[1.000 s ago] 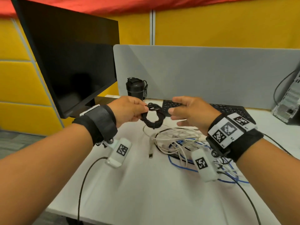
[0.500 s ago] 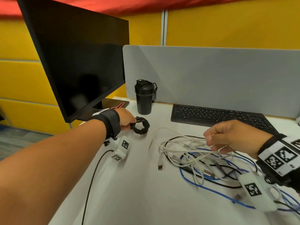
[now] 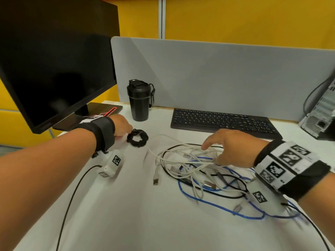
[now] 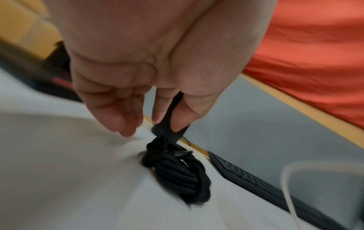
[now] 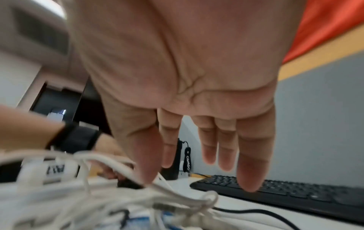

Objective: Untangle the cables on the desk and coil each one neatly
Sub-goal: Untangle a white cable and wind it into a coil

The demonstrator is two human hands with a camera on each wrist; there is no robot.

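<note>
Left hand (image 4: 157, 65) pinches tight black coil (image 3: 137, 138); right hand (image 5: 193, 87) spread above tangled cables (image 3: 192, 165)

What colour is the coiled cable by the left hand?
Black, with a braided texture; the coiled cable shows best in the left wrist view.

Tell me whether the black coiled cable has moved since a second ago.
Yes. The black coiled cable went from mid-air before the keyboard down onto the desk, left, near the tumbler.

Yellow wall panels (image 3: 244, 19), grey desk divider (image 3: 217, 78), white desk (image 3: 126, 214), red fabric overhead (image 4: 315, 46).
</note>
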